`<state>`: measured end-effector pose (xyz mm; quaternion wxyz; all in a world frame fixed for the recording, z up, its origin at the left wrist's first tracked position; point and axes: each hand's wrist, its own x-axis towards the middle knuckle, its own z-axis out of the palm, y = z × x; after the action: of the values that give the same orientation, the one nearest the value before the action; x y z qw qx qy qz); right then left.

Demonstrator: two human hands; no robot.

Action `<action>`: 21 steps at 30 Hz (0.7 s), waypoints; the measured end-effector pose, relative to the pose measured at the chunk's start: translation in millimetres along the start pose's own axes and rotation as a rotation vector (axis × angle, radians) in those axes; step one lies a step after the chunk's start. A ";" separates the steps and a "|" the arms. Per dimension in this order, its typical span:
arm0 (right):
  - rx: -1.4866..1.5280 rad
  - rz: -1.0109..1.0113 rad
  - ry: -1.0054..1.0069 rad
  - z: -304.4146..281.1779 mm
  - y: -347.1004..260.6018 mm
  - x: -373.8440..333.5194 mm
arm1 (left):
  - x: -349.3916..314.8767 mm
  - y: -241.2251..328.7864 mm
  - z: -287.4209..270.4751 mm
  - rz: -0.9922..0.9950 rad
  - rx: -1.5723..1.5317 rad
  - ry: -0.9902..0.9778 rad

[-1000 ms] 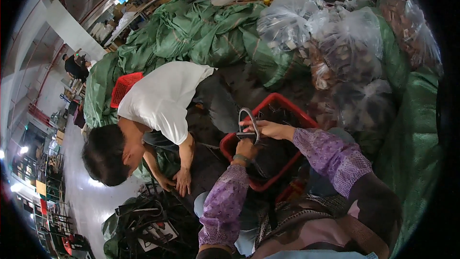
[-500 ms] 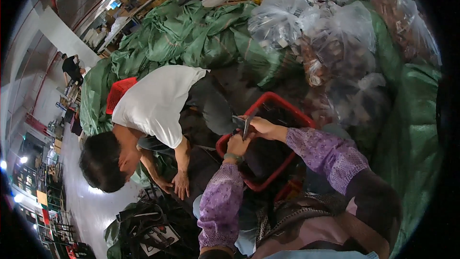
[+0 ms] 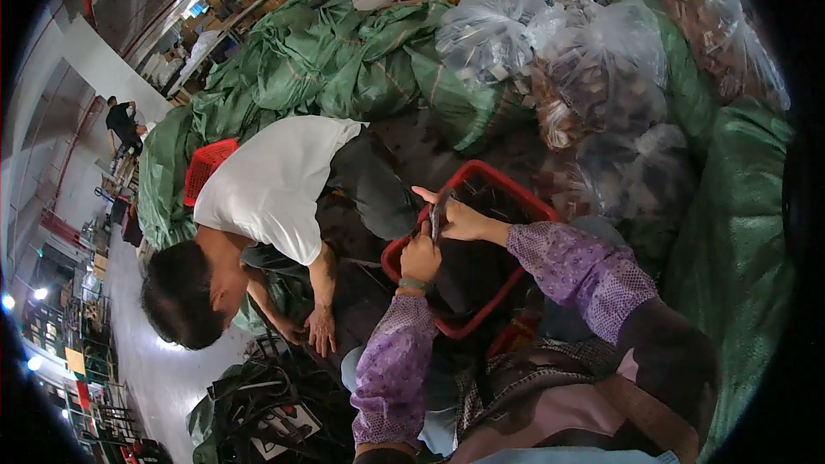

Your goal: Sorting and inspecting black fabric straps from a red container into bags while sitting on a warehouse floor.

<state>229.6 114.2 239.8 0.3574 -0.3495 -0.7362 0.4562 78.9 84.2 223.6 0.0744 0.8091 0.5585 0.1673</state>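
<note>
Over the near left part of a red plastic basket, both my hands are close together. My left hand is closed, its fingers pinching the lower end of a dark grey flat strip. Just right of it and a little farther away, my right hand grips the same strip, with one finger pointing out to the left. What exactly the strip is cannot be made out. Inside the basket lies dark material, partly hidden by my hands and wrists.
A person in a white shirt bends low at my left, hands down near dark material. Green woven sacks are heaped beyond, with clear plastic bags at far right. A tangle of black straps lies at near left. Another red basket stands behind the person.
The strip between my hands has turned more upright. My right hand's finger has stretched out leftward, and my left hand has shifted slightly. The view has moved a little.
</note>
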 end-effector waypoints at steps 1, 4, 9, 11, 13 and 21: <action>-0.003 0.003 0.004 -3.4 4.2 -2.7 | -0.6 8.4 -4.7 -0.014 -0.086 -0.017; -0.337 -0.042 -0.016 -4.5 -1.5 -10.2 | -9.8 2.7 -13.5 0.056 -0.072 -0.049; -0.894 0.165 0.035 -1.2 -8.7 -19.6 | -7.1 -21.5 -3.3 -0.042 -0.216 -0.054; -1.055 0.358 -0.093 -12.0 7.6 -19.3 | -2.8 -3.1 -25.8 -0.045 -0.243 -0.067; -1.177 0.514 -0.097 -21.6 37.6 -24.1 | 0.6 -8.3 -26.4 -0.022 -0.267 0.061; -0.813 0.250 -0.125 -7.9 32.3 -25.6 | -1.6 -21.8 -28.1 -0.256 -1.136 -0.048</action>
<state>255.2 106.9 207.3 0.0876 -0.5201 -0.8283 0.1891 49.3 88.8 242.8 0.5288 0.5719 0.4729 0.4119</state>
